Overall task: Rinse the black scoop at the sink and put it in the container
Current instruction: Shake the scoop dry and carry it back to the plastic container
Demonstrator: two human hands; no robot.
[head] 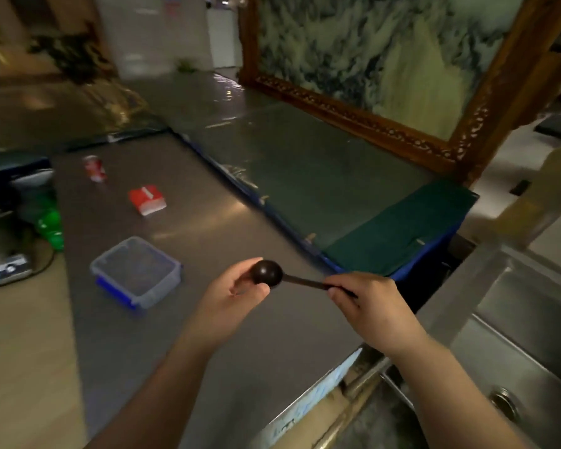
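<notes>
Both hands hold scoop [268,273] above grey counter [208,319]. Left hand [232,294] cups round bowl end, fingers curled. Right hand [368,306] pinches handle. Clear box [136,273] sits left, well apart. Sink [528,322] at right. Red can [95,168] far back.
</notes>
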